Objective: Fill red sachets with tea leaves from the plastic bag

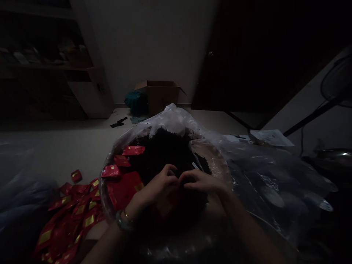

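The left hand (pixel 166 179) and the right hand (pixel 198 180) met near the middle of the view, fingers bent inward and fingertips close together. Whether either hand's fingers were pinched shut on something was too dark to tell. Directly below them, partly hidden by the left hand, lay a dim red packet (pixel 165 207) with a gold patch; contact with the fingers could not be made out.

Dark shredded material (pixel 165 150) spread beneath and beyond the hands, inside a round container lined with clear plastic (pixel 173 116). A pale strip (pixel 195 166) stood just beyond the right hand. To the left of the left hand, a larger red pouch (pixel 123 190) lay inside the container, with small red packets (pixel 110 171) just beyond it.

Farther left, outside the container, was a heap of red-and-gold packets (pixel 79 209). Clear plastic bags (pixel 275 179) lay to the right, and an open cardboard box (pixel 162 97) stood beyond, beside a teal bag (pixel 136 102).
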`<action>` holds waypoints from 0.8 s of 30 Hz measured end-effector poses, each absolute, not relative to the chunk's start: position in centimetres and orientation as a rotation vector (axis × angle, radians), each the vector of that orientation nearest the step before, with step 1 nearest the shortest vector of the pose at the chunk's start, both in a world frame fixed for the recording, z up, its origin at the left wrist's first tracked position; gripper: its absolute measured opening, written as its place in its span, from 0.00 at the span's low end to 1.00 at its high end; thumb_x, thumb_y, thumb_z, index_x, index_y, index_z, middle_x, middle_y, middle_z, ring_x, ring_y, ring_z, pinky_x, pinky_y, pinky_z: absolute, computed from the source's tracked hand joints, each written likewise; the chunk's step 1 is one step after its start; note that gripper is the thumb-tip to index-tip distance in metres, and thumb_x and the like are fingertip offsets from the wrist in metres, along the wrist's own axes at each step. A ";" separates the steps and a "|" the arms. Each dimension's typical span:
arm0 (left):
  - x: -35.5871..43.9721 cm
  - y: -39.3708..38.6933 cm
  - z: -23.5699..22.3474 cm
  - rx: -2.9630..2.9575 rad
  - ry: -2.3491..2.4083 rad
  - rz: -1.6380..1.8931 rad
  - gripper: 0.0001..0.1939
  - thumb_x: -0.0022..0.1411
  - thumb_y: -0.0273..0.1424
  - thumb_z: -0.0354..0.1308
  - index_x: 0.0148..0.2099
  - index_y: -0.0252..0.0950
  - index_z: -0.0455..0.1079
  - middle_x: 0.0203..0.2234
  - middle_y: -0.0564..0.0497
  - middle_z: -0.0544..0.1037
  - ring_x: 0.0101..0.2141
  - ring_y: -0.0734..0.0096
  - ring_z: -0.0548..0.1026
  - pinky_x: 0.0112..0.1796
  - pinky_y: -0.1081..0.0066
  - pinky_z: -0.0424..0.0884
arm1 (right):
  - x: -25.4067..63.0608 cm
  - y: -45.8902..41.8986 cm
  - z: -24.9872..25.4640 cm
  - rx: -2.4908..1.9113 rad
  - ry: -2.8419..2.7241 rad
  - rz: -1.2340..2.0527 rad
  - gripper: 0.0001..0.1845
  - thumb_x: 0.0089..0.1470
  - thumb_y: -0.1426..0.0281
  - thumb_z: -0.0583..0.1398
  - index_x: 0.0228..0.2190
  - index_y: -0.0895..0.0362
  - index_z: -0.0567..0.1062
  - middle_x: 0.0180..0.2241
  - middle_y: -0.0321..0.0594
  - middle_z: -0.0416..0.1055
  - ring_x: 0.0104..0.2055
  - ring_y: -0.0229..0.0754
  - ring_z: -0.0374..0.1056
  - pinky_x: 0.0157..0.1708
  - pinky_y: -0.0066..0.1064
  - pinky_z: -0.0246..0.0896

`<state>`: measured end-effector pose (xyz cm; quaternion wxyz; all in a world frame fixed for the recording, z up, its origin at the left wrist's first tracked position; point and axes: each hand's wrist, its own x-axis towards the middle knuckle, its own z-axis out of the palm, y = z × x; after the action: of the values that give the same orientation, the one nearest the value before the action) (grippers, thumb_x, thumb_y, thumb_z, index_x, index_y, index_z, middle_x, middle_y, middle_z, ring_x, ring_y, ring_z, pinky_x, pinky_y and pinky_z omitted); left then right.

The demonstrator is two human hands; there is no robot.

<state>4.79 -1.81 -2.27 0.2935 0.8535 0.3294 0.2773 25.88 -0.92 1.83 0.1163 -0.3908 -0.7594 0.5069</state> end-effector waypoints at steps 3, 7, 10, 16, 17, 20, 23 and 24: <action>4.6 -1.7 -2.0 2.341 0.854 0.751 0.05 0.61 0.27 0.56 0.35 0.37 0.73 0.50 0.46 0.63 0.48 0.63 0.68 0.47 0.64 0.70 | 25.8 -0.7 0.9 -1.083 -2.197 1.597 0.12 0.45 0.74 0.57 0.35 0.57 0.76 0.33 0.35 0.74 0.38 0.41 0.69 0.41 0.32 0.64; 4.7 -1.8 -2.0 2.408 0.847 0.769 0.04 0.61 0.27 0.57 0.36 0.37 0.73 0.49 0.46 0.63 0.48 0.64 0.67 0.46 0.66 0.70 | 25.5 -0.5 -0.4 -1.120 -2.027 1.681 0.13 0.44 0.73 0.58 0.35 0.58 0.76 0.30 0.33 0.74 0.31 0.38 0.68 0.31 0.28 0.64; 5.1 -2.0 -2.4 2.482 0.870 0.787 0.04 0.60 0.27 0.58 0.37 0.38 0.73 0.48 0.47 0.63 0.46 0.65 0.67 0.44 0.67 0.71 | 25.0 -0.5 -1.0 -1.207 -2.015 1.618 0.09 0.42 0.73 0.60 0.30 0.59 0.76 0.26 0.32 0.72 0.27 0.37 0.67 0.27 0.26 0.62; 6.0 -1.8 -2.8 2.672 0.850 1.000 0.05 0.63 0.26 0.53 0.36 0.35 0.70 0.42 0.46 0.67 0.43 0.65 0.66 0.42 0.66 0.71 | 24.1 -0.6 -0.9 -1.223 -1.763 1.346 0.12 0.38 0.72 0.65 0.30 0.58 0.72 0.32 0.36 0.72 0.37 0.42 0.68 0.38 0.32 0.64; 6.1 -1.7 -2.8 2.693 0.835 1.042 0.05 0.64 0.25 0.52 0.36 0.34 0.69 0.40 0.46 0.68 0.42 0.66 0.66 0.41 0.66 0.71 | 24.1 -0.7 -0.7 -1.201 -1.713 1.387 0.13 0.40 0.71 0.64 0.32 0.57 0.71 0.33 0.37 0.71 0.38 0.41 0.68 0.38 0.31 0.64; 6.3 -1.6 -2.8 2.769 0.790 1.118 0.06 0.65 0.25 0.50 0.36 0.34 0.68 0.37 0.46 0.70 0.40 0.66 0.66 0.41 0.66 0.71 | 24.4 -1.1 0.1 -1.183 -1.647 1.506 0.16 0.46 0.69 0.61 0.39 0.55 0.68 0.38 0.37 0.70 0.36 0.38 0.67 0.36 0.30 0.63; 6.2 -1.6 -2.7 2.828 0.767 1.203 0.06 0.65 0.24 0.49 0.37 0.34 0.67 0.36 0.46 0.69 0.40 0.65 0.66 0.41 0.64 0.71 | 24.9 -1.6 1.1 -1.222 -1.732 1.531 0.22 0.52 0.67 0.58 0.49 0.54 0.64 0.39 0.38 0.69 0.38 0.38 0.67 0.39 0.32 0.62; 6.2 -1.6 -2.7 2.834 0.778 1.241 0.06 0.65 0.24 0.49 0.37 0.34 0.67 0.36 0.46 0.69 0.40 0.65 0.66 0.41 0.64 0.71 | 25.1 -1.7 1.4 -1.223 -1.781 1.542 0.25 0.52 0.66 0.58 0.52 0.55 0.61 0.39 0.38 0.69 0.40 0.39 0.67 0.40 0.33 0.62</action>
<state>6.15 -1.58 -2.68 -0.0241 0.8881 0.2437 0.3890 25.12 -1.71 1.39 0.2412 -0.4472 -0.6510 0.5639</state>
